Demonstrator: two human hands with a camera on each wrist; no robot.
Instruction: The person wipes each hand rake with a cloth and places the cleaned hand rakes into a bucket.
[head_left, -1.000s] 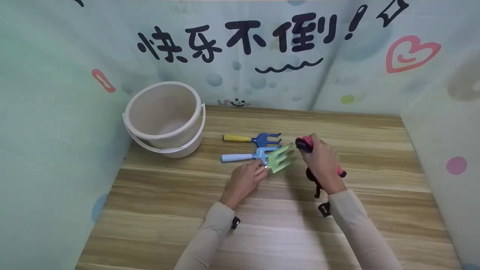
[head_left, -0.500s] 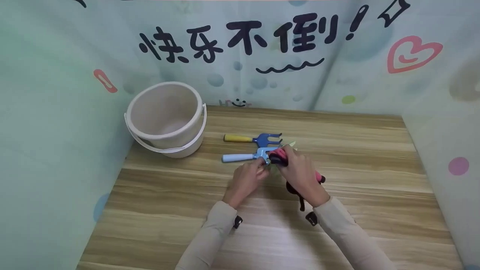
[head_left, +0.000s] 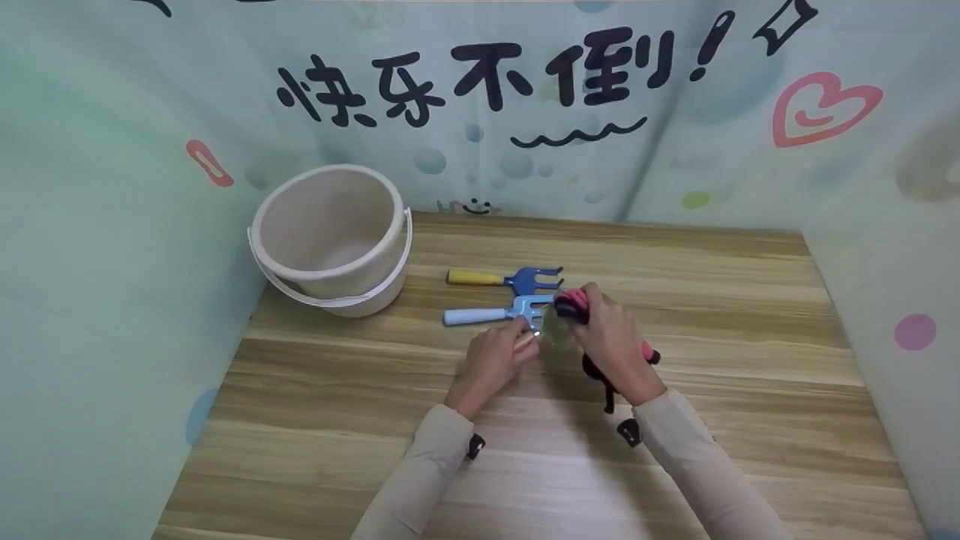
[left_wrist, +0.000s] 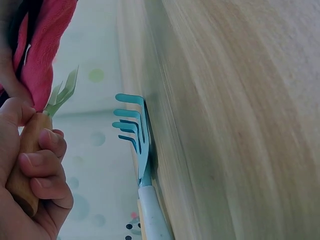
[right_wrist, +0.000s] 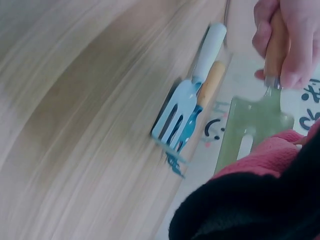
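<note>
My left hand [head_left: 495, 361] grips the wooden handle of a green garden hand fork [right_wrist: 256, 112], its tines pointing right and away in the head view. A fuzzy pink-and-black cloth item [head_left: 574, 304] is bunched in my right hand [head_left: 616, 346], with black parts dangling below the wrist. In the right wrist view the pink fabric overlaps the fork's tines and hides part of them. Just beyond the left fingers lies a light blue hand fork [head_left: 480, 316] on the wooden table. Behind it rests a dark blue cultivator with a yellow handle [head_left: 477, 277].
A white bucket [head_left: 390, 289] with its handle lowered stands at the back left of the table [head_left: 315, 435]. Printed fabric walls [head_left: 480, 172] enclose the table at the back and both sides.
My right hand has moved left with the pink-and-black cloth item onto the green fork, then slightly back right. The left hand has stayed nearly still, holding the fork.
</note>
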